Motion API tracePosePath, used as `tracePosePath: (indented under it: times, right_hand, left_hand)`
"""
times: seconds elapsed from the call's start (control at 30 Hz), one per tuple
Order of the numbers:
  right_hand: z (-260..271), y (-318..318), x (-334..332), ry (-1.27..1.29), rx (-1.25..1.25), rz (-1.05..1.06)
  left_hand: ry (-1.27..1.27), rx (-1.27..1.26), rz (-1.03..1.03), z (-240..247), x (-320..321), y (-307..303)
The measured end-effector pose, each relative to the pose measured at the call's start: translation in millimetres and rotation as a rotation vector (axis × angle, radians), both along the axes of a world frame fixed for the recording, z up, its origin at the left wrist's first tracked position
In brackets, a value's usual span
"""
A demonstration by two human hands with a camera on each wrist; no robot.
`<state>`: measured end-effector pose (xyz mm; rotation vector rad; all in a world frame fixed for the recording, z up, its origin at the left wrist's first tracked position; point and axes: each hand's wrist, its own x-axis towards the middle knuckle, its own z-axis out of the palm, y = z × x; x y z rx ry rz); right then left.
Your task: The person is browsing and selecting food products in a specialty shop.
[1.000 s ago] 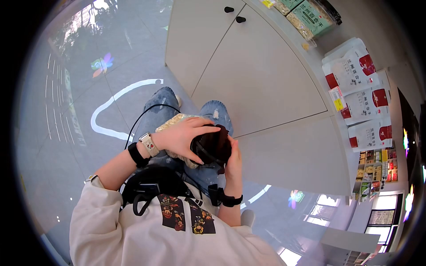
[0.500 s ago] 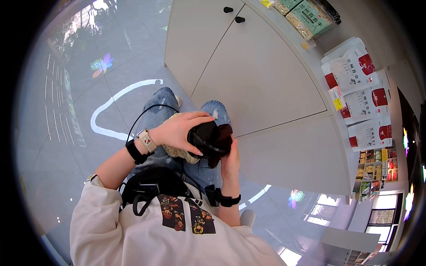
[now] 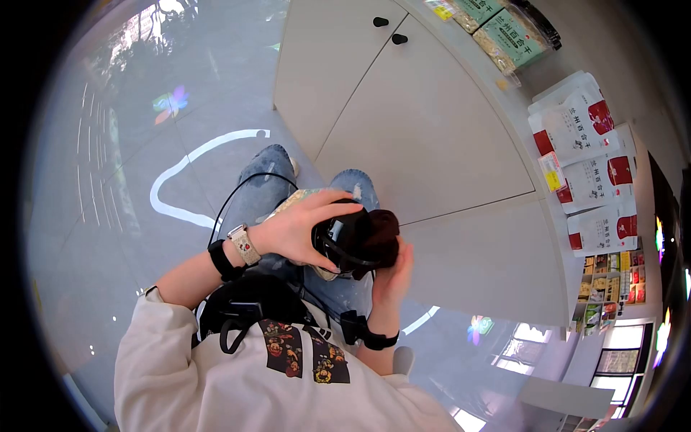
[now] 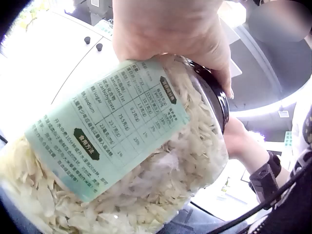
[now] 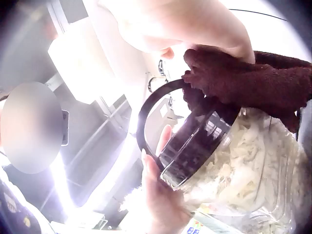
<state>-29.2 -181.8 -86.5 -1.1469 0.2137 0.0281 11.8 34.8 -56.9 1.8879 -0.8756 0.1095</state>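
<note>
A clear jar (image 4: pixel 195 161) of pale dried flakes, with a green label (image 4: pixel 107 131), lies tilted over the person's lap. Its black lid (image 3: pixel 338 234) has a looped handle (image 5: pixel 146 112). The left hand (image 3: pixel 291 227) grips the jar around its lid end, thumb and fingers spread to either side. Against the lid's far end, the right hand (image 3: pixel 394 277) holds a dark maroon cloth (image 3: pixel 381 237); in the right wrist view this cloth (image 5: pixel 263 83) drapes over the lid and the jar's shoulder. Some right fingertips are hidden behind the cloth.
A white cabinet (image 3: pixel 432 129) with black knobs stands in front of the knees. White-and-red pouches (image 3: pixel 597 173) and green-labelled packs (image 3: pixel 511 39) sit along its top. A black cable (image 3: pixel 234 191) loops beside the left leg; a black bag (image 3: pixel 252 299) rests at the waist.
The right hand and maroon cloth have moved to the right, uncovering more of the black lid. The left hand keeps its grip on the jar. The head view has shifted slightly.
</note>
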Motion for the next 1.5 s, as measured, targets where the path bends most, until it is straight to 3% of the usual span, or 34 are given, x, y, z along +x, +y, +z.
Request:
tracePosePath:
  times: [0.17,0.2,0.3,0.37,0.47,0.57,0.67,0.8,0.9,0.93,1.07,1.17,1.2,1.33,1.5]
  right_hand:
    - [22,3,-21,-0.212,-0.071,-0.123]
    - [25,3,-24,-0.237,-0.051,-0.173]
    - [56,9,-31,-0.466,0.072,-0.069]
    - [53,13,-31,-0.437,-0.107,-0.173]
    - [11,10,-16,-0.278,-0.421,-0.237]
    - [9,16,-9,-0.323,-0.385,-0.067]
    - [-19,17,-3,-0.396,-0.877,-0.179]
    - [-39,10,10,-0.064,-0.505,-0.199]
    - [-41,-4,14,-0.036,-0.156,-0.063]
    - [-37,0,13,-0.037,-0.118,-0.144]
    - [-11,24,-3,-0.321,-0.397,-0.221]
    - [-4,19,-17,-0.461,-0.571,-0.029]
    - [2,21,-15,-0.597,-0.654,-0.082]
    - [16,18,-15,-0.872,-0.964,0.09]
    - [6,32,-12,-0.734,-1.028,-0.054]
  left_hand:
    - [0.001,-0.1,-0.004,8,1,6]
    - [0.045,-0.198,-0.033,7,2,5]
    - [0.238,-0.46,-0.105,6,1,-4]
    - [0.441,-0.593,-0.139,8,-2,-11]
    - [0.466,-0.509,-0.135,-21,-1,-10]
    - [0.567,-0.518,-0.147,-26,3,-6]
    - [0.566,-0.465,-0.132,-27,9,-1]
    - [0.621,-0.523,-0.109,-30,11,0]
    - [0.609,-0.515,-0.129,-31,11,1]
    - [0.592,-0.509,-0.122,-32,11,0]
    - [0.577,-0.5,-0.085,-32,13,2]
    - [0.608,-0.495,-0.045,-34,16,5]
    - [0.615,-0.491,-0.024,-37,17,7]
    - [0.61,-0.494,-0.016,-37,18,6]
    - [0.689,-0.446,0.104,-30,16,5]
